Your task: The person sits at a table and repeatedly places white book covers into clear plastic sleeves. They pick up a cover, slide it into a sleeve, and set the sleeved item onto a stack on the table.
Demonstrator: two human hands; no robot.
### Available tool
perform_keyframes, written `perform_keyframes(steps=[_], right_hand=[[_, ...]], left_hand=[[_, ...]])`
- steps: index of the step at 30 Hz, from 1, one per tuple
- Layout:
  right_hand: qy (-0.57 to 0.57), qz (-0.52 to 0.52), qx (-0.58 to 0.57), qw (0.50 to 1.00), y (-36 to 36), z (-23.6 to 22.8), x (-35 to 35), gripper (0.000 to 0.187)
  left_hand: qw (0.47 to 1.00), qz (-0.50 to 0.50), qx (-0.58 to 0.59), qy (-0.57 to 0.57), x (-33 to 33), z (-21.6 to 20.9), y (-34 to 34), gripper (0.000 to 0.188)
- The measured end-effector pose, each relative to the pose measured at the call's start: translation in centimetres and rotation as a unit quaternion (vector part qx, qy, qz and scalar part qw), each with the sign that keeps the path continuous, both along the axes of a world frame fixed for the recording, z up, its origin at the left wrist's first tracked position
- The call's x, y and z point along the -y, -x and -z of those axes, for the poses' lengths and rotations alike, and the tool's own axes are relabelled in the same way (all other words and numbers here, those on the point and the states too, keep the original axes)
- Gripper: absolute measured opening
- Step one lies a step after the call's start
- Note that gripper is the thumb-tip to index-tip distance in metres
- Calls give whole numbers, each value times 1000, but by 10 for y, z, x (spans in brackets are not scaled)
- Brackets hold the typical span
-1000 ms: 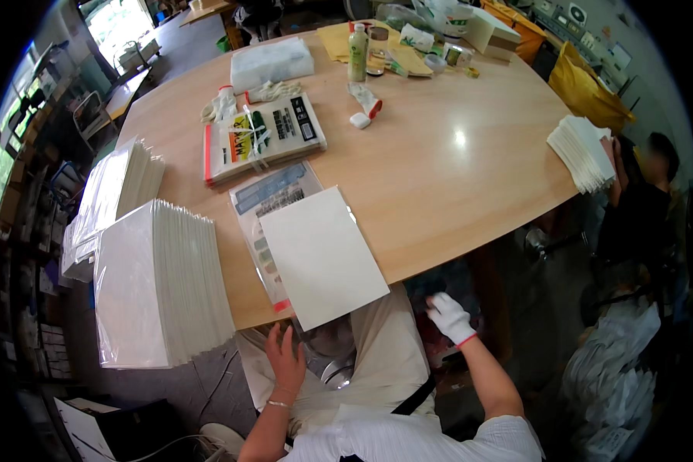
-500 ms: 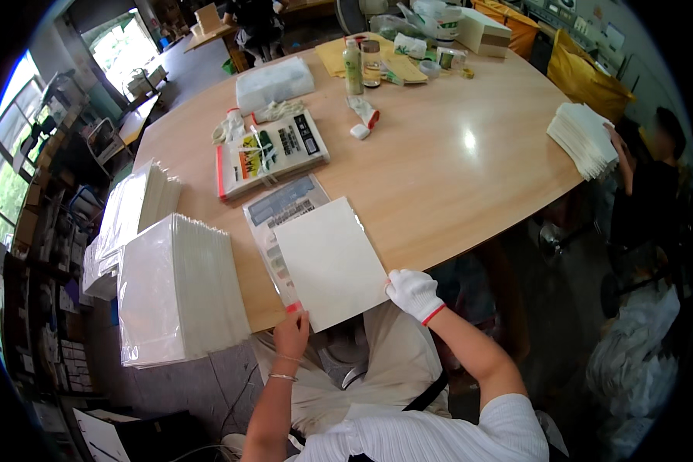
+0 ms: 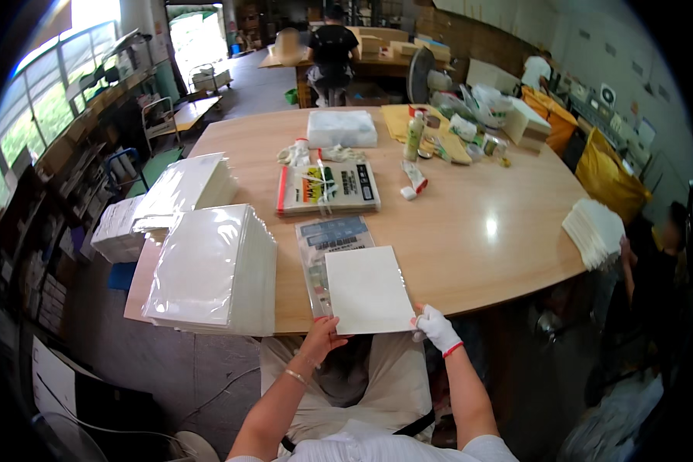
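A square white board lies at the table's near edge, its lower part reaching over the edge above my lap. My left hand, bare with a bracelet on the wrist, is closed at the board's lower left corner. In a white glove with a red cuff, my right hand grips the lower right corner, bare fingertips showing. Partly beneath the board is a clear printed plastic bag; its lower part is hidden. To the left stands a tall stack of white boards in clear wrapping.
More wrapped stacks stand behind it. Ahead lie a pile of printed bags, gloves and a clear-wrapped bundle. A green bottle stands farther back. At the right, a person handles a white stack.
The view has tilted up, showing more of the room. The board has straightened, both hands still at its near corners. A bottle's jar neighbour is now mostly hidden.
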State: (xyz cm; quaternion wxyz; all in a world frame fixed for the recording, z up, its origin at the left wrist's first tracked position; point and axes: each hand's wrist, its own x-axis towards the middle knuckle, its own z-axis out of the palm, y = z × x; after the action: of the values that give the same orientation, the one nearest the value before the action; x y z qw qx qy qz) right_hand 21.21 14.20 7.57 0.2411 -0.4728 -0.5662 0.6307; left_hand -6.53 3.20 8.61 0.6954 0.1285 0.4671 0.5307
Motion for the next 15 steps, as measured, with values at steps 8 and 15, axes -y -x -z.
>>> perform_keyframes(steps=[8,15], right_hand=[[7,36,-77,996,-8,44,4,48],[-20,80,6,997,6,26,30,50]], left_hand=[[982,-45,-161,-85,-41,32,-15,35],[775,-2,-538,-331,-58,-11,-29,34]])
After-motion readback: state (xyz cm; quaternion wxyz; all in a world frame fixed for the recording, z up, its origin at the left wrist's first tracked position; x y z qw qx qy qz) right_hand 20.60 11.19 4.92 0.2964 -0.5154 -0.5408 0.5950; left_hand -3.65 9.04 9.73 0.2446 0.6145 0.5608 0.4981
